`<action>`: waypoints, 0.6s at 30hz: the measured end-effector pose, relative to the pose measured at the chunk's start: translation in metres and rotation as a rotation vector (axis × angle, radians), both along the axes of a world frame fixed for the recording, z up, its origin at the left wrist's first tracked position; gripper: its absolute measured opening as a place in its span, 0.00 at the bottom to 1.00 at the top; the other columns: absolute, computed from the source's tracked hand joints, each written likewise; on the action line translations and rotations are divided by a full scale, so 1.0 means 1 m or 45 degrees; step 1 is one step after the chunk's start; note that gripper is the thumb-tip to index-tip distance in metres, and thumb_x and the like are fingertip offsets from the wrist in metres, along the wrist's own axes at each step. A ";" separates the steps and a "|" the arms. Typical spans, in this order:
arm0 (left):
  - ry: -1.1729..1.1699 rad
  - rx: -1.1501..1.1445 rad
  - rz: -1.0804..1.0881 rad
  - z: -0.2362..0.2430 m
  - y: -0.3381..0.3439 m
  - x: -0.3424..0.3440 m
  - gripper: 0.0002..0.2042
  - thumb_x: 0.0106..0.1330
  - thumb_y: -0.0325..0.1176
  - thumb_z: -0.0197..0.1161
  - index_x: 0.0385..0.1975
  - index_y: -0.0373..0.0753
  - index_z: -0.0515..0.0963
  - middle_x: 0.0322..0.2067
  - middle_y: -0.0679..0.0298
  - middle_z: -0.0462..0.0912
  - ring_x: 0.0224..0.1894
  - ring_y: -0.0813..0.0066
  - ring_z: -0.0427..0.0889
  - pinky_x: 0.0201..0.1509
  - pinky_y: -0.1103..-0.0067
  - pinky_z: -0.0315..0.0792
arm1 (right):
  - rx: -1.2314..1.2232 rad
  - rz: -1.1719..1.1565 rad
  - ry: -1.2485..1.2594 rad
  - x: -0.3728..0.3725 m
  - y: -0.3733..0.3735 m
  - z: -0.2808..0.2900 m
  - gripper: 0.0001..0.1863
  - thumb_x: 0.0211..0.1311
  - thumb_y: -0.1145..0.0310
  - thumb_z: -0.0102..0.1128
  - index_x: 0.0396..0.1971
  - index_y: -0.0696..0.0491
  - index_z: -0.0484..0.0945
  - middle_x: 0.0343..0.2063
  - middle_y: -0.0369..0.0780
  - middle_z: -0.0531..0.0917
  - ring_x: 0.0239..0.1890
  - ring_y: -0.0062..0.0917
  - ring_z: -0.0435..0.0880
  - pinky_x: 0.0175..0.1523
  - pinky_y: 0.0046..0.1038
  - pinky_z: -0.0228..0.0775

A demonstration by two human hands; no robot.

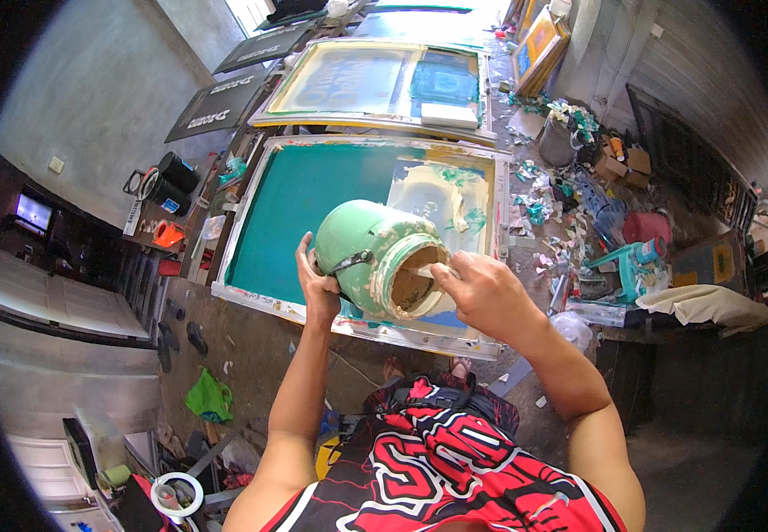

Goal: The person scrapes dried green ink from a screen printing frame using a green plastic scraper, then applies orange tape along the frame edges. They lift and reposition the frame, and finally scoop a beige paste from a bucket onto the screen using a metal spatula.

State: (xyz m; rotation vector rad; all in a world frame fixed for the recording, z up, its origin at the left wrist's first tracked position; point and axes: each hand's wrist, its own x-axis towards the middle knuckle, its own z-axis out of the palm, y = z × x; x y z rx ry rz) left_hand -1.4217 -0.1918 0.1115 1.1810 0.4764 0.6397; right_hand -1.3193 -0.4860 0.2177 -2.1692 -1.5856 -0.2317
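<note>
A pale green plastic jar [357,232] lies tilted in front of me with its mouth turned to the right and toward me. Smears of dried cream and brown paint coat its rim, and brown paste [409,288] shows inside. My left hand [315,277] grips the jar's left side, near its dark carry handle [351,262]. At the mouth, my right hand [481,288] is closed on a pale stick-like tool [426,269], whose far end is hidden inside the jar. Below the jar, a screen-printing frame [248,191] with green mesh and a cream patch rests on the table.
A second printing screen [348,84] lies beyond the first. Black tins [176,173] and an orange container [168,234] stand on the left. Crumpled scraps litter the floor at the right around a bin [560,142]. A light cloth [703,306] hangs at the right.
</note>
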 end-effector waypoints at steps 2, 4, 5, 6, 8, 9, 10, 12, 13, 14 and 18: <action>-0.012 0.044 -0.021 0.001 0.001 -0.004 0.57 0.28 0.26 0.55 0.74 0.28 0.50 0.52 0.51 0.73 0.54 0.59 0.77 0.61 0.74 0.73 | -0.012 0.003 -0.007 -0.004 0.004 -0.001 0.26 0.44 0.78 0.65 0.49 0.58 0.80 0.35 0.43 0.77 0.38 0.39 0.82 0.44 0.38 0.78; 0.047 0.044 0.017 0.000 -0.002 -0.008 0.56 0.29 0.26 0.55 0.73 0.28 0.51 0.52 0.51 0.73 0.54 0.59 0.77 0.61 0.74 0.73 | -0.061 0.076 0.063 -0.007 0.004 -0.001 0.26 0.44 0.79 0.64 0.49 0.58 0.80 0.34 0.43 0.77 0.38 0.39 0.83 0.44 0.38 0.78; 0.006 0.005 -0.002 -0.001 -0.002 -0.009 0.56 0.29 0.26 0.56 0.73 0.28 0.51 0.52 0.51 0.73 0.54 0.59 0.77 0.60 0.74 0.73 | -0.011 0.064 0.052 -0.007 0.003 0.000 0.23 0.47 0.78 0.63 0.48 0.59 0.80 0.34 0.44 0.78 0.39 0.39 0.83 0.44 0.38 0.79; 0.064 0.060 0.033 -0.002 -0.002 -0.009 0.56 0.30 0.27 0.56 0.74 0.29 0.50 0.53 0.51 0.74 0.54 0.58 0.78 0.60 0.73 0.74 | -0.013 0.051 0.064 -0.005 -0.001 0.000 0.20 0.51 0.77 0.62 0.47 0.60 0.80 0.34 0.44 0.78 0.39 0.39 0.84 0.45 0.38 0.79; 0.077 0.072 0.036 -0.005 -0.001 -0.010 0.56 0.31 0.29 0.56 0.74 0.31 0.50 0.55 0.50 0.76 0.55 0.55 0.80 0.60 0.70 0.77 | 0.003 0.019 0.081 -0.005 -0.004 -0.001 0.20 0.51 0.77 0.62 0.47 0.60 0.80 0.35 0.45 0.79 0.39 0.40 0.84 0.45 0.38 0.79; 0.107 0.131 0.047 -0.006 0.000 -0.010 0.56 0.31 0.29 0.56 0.74 0.31 0.50 0.55 0.50 0.76 0.55 0.55 0.80 0.60 0.70 0.77 | 0.024 0.003 0.083 -0.005 -0.003 -0.003 0.22 0.49 0.78 0.63 0.48 0.59 0.80 0.34 0.45 0.79 0.38 0.41 0.84 0.43 0.39 0.79; 0.116 0.149 0.044 -0.006 0.001 -0.011 0.56 0.31 0.29 0.57 0.74 0.31 0.50 0.55 0.50 0.76 0.55 0.56 0.79 0.60 0.70 0.77 | 0.069 0.001 0.078 -0.006 -0.002 -0.006 0.24 0.46 0.79 0.65 0.49 0.59 0.80 0.34 0.45 0.79 0.36 0.42 0.83 0.42 0.40 0.79; 0.127 0.183 0.045 -0.005 0.000 -0.013 0.55 0.32 0.28 0.57 0.74 0.31 0.50 0.55 0.50 0.76 0.55 0.56 0.79 0.60 0.71 0.76 | 0.043 0.029 0.247 -0.006 0.001 -0.014 0.21 0.50 0.79 0.65 0.48 0.58 0.81 0.32 0.46 0.80 0.35 0.43 0.84 0.40 0.41 0.78; 0.131 0.201 0.048 -0.004 -0.001 -0.014 0.55 0.33 0.28 0.57 0.74 0.31 0.51 0.55 0.50 0.76 0.55 0.56 0.79 0.61 0.70 0.76 | 0.055 0.052 0.340 -0.006 0.002 -0.018 0.19 0.52 0.78 0.65 0.47 0.58 0.81 0.31 0.46 0.81 0.35 0.44 0.84 0.40 0.42 0.78; 0.119 0.181 0.038 -0.003 -0.002 -0.015 0.54 0.33 0.27 0.57 0.74 0.31 0.51 0.55 0.50 0.76 0.55 0.57 0.79 0.61 0.70 0.76 | 0.072 0.049 0.382 -0.007 0.003 -0.023 0.17 0.54 0.77 0.65 0.46 0.58 0.82 0.30 0.47 0.81 0.33 0.46 0.84 0.39 0.42 0.78; 0.181 0.220 0.114 0.003 -0.013 -0.020 0.54 0.31 0.29 0.56 0.72 0.28 0.54 0.55 0.47 0.73 0.56 0.56 0.76 0.66 0.71 0.69 | 0.133 0.008 0.669 -0.012 -0.004 -0.040 0.13 0.60 0.73 0.64 0.43 0.62 0.82 0.27 0.47 0.83 0.28 0.43 0.84 0.36 0.41 0.76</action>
